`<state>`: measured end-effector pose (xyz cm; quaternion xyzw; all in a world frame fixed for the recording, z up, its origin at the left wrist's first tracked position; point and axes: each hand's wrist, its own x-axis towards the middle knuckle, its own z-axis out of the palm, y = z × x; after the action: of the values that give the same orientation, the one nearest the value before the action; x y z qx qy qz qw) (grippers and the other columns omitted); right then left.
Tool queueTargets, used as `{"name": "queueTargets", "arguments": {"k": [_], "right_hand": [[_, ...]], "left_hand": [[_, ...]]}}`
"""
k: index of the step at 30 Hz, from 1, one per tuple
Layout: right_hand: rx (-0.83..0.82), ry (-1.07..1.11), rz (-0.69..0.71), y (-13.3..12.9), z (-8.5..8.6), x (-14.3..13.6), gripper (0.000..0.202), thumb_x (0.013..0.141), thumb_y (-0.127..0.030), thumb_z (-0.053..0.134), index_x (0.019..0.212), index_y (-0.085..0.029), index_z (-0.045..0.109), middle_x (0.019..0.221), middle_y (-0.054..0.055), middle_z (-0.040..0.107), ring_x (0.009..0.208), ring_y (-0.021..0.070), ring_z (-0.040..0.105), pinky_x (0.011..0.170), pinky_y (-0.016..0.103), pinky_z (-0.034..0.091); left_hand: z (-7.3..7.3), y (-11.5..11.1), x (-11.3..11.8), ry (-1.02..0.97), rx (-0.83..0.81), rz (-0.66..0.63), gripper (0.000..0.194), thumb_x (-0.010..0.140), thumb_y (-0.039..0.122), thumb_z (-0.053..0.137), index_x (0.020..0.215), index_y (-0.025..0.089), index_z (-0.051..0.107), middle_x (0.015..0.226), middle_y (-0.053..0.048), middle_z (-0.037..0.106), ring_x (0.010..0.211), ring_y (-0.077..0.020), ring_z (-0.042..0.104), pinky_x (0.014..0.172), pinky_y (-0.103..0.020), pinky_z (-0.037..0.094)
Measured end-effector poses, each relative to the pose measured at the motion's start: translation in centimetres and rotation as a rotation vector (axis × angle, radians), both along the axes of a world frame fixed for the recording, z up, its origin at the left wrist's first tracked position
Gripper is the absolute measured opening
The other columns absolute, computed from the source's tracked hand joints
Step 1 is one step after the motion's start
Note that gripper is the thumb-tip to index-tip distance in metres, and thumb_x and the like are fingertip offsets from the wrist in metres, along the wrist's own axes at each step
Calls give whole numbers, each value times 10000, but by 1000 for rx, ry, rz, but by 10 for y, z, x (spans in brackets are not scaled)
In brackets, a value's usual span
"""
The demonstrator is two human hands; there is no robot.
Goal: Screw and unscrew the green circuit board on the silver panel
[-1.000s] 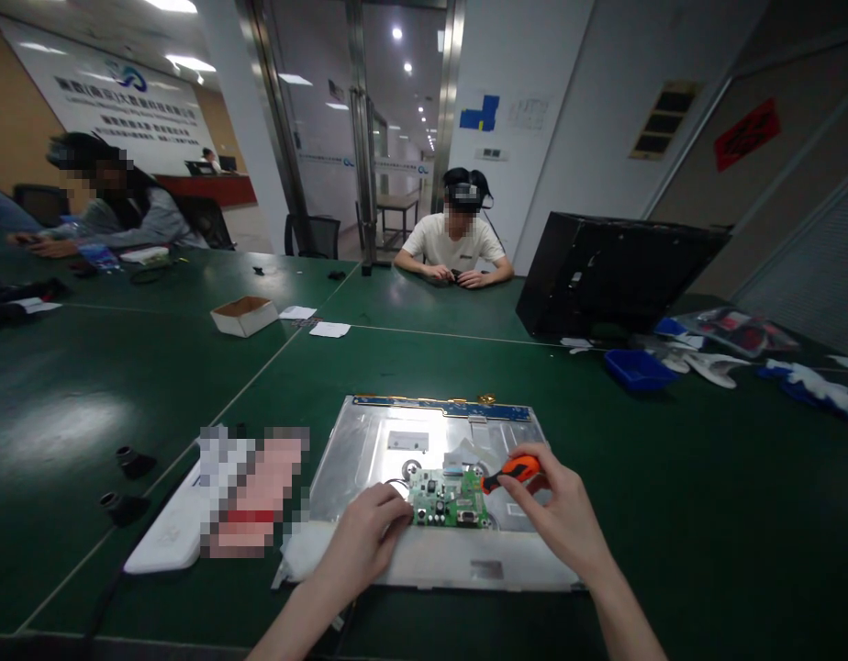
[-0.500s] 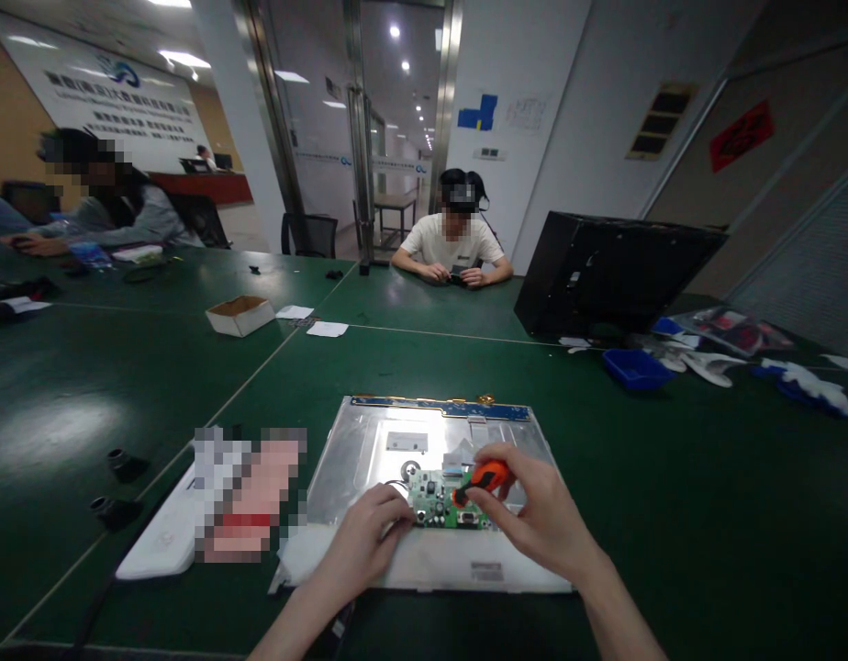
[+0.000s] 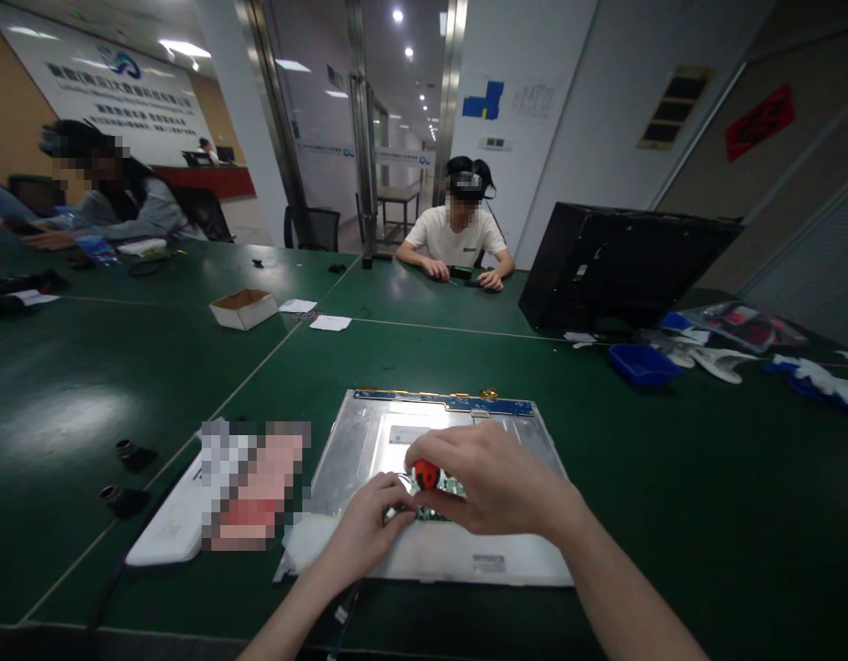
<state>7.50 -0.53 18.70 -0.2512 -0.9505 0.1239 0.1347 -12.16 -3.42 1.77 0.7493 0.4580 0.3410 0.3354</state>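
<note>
a: big green table (image 3: 424, 358) in an office-looking room, glass doors (image 3: 328, 110) behind it. person in a white t-shirt (image 3: 455, 237) sitting across, and a black monitor-looking case (image 3: 630, 266) standing off to the right. what's up front?

b: a silvery metal panel (image 3: 345, 459) lying flat near the close side, blue strip (image 3: 496, 405) along its far edge. the green circuit board (image 3: 434, 515) sits on the middle of it, mostly hidden under the hands.

a: and the screwdriver (image 3: 426, 471)?

b: right hand (image 3: 493, 477) has it. thumb and fingers clamped round the red-and-black handle, butt end facing the camera, right over the board. can't see the tip, so no clue if it's touching anything.

a: left hand (image 3: 370, 525)?

b: at the board's left edge, fingers bent, thumb close by. can't tell if they're pinching the board or just resting there.

a: other stuff?

b: white slab thing (image 3: 166, 523) left of the panel, pink blurred-out item (image 3: 259, 477) beside it, two small black pieces (image 3: 123, 500) further left. blue tray (image 3: 641, 375) just in front of that black case.
</note>
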Motion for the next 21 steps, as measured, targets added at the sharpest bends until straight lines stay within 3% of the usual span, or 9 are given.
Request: {"name": "queueTargets", "arguments": {"k": [6,21], "right_hand": [[-5,-1,0,7,2,1,122,861,-266,588,956,-201,548,839,-8,644,678,119,531,559,260,308],[-13,-74,7,14,-6,4,142,854,-260,596,981,-206,564,868,-2,664,709,132,566,549,279,278]], "left_hand": [[3,3,1,13,-56,15,98,819,156,607,783,183,694,891,-54,656,861,-218,593,761,-305,450],[5,1,0,14,-96,0,114,826,153,606,837,209,704,906,-39,675,887,-218,590,796,-304,437]]}}
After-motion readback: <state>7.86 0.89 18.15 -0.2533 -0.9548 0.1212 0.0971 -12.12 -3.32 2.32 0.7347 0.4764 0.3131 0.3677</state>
